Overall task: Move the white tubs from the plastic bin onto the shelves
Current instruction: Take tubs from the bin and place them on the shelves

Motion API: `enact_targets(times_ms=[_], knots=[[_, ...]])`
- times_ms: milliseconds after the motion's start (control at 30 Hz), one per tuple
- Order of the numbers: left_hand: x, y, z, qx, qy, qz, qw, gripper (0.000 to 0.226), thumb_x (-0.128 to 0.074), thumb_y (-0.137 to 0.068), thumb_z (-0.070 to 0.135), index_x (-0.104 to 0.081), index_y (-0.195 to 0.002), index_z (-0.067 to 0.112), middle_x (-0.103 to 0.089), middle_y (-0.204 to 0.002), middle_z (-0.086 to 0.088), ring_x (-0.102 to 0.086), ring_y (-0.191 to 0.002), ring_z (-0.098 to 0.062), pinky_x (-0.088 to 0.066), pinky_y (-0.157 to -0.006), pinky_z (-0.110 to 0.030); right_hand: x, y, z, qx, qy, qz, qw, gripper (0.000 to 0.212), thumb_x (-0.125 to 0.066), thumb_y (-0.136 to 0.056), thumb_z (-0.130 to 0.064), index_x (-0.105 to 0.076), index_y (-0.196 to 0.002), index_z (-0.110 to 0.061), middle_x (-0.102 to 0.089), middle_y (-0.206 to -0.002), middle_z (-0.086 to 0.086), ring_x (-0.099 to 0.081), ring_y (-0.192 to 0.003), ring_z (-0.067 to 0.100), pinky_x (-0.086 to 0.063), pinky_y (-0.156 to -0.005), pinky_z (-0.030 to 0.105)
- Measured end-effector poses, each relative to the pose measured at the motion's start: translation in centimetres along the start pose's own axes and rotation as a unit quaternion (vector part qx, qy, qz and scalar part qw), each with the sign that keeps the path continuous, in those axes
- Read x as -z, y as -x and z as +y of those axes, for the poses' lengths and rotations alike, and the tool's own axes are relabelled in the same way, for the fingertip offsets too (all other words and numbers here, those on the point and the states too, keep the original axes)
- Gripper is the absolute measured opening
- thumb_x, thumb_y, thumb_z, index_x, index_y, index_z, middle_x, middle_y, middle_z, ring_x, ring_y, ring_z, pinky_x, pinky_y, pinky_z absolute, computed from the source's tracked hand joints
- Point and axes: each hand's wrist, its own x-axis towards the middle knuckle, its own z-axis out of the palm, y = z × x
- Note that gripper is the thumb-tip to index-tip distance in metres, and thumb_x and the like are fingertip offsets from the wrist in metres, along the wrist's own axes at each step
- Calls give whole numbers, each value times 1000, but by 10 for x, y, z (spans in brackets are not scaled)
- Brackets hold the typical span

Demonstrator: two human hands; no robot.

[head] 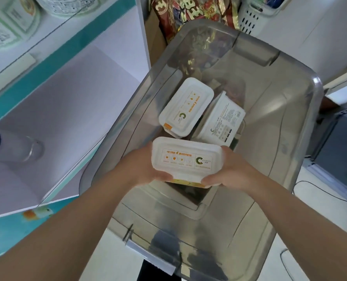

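Head view: shelves (53, 110) stand left of the left hand (146, 169), which grips the left end of a white tub (186, 159). The right hand (231, 171) grips its right end. Just beyond both hands, a flat tub (185, 107) and a tilted tub (221, 120) lie inside the plastic bin (302, 110).

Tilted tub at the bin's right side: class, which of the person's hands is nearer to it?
Right. The right hand, gripping the right end of the held tub, is just below the tilted tub in the picture; the left hand grips the far, left end.
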Motion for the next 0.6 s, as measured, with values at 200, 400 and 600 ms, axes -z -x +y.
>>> enact_targets(times_ms=[200,400,600], knots=[[15,70,17,-33,100,114,988,49,-84,-65,37,-54,-101,50,-57,-91,30,-58,-84,5,-38,-64,-2,44,75,-47,159,61,3,985,58,-88,-59,-22,-52,-97,-47,-60,-97,-26,-54,-97,-7,-48,-70,14],[15,161,32,-41,231,306,923,60,-81,-61,42,-53,-113,49,-65,-104,22,-66,-91,-8,-55,-81,-25,65,151,-91,282,53,76,955,61,-86,-57,-24,-58,-108,-42,-64,-102,-17,-62,-84,-2,-50,-56,15],[14,253,2,-110,337,442,824,67,-84,-53,33,-57,-114,41,-70,-93,25,-65,-86,7,-50,-73,-7,24,215,-142,407,59,89,907,60,-87,-55,-22,-61,-103,-47,-70,-95,-20,-66,-81,-3,-52,-57,17]])
